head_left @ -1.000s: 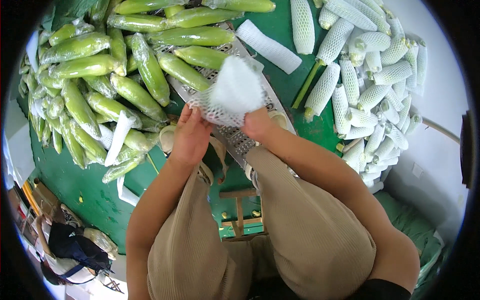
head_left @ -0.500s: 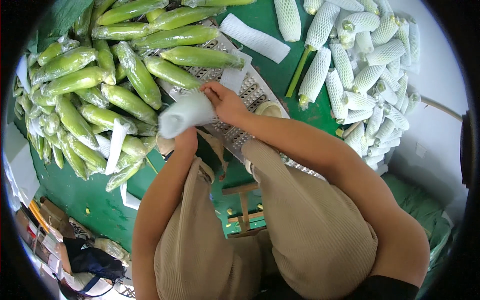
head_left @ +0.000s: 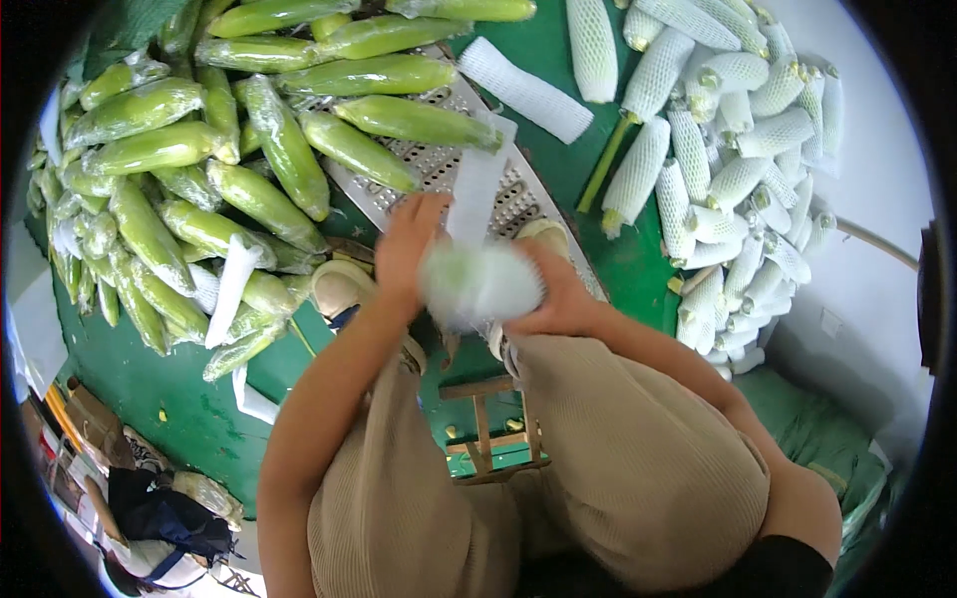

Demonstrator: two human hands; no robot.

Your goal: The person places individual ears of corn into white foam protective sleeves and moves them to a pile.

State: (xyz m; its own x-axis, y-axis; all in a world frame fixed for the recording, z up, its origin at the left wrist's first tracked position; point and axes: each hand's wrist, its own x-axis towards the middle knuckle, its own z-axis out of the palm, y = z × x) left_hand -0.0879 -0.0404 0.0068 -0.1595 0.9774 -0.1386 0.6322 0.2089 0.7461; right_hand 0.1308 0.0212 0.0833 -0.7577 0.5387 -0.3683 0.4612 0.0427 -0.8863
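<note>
A white foam net sleeve (head_left: 483,286), smeared by motion, is between my hands above the metal plate, with pale green showing at its left end. My right hand (head_left: 560,291) is closed around the sleeve's right end. Beside its left end is my left hand (head_left: 407,249), blurred, its grip unclear. A flat white foam strip (head_left: 473,194) lies on the perforated metal plate (head_left: 359,204) just beyond my hands. Corn ears in green husks and clear film (head_left: 409,120) rest across the plate's far part.
Film-wrapped corn (head_left: 150,234) is heaped at left. Corn in white net sleeves (head_left: 738,189) is piled at right against a pale wall (head_left: 877,179). Another empty sleeve (head_left: 526,90) lies on the green floor (head_left: 130,399). A small wooden stool (head_left: 480,424) stands between my legs.
The sleeve has moved right and nearer to me. My right hand has come down from its upper edge to its right end; my left hand has moved up beside its left end.
</note>
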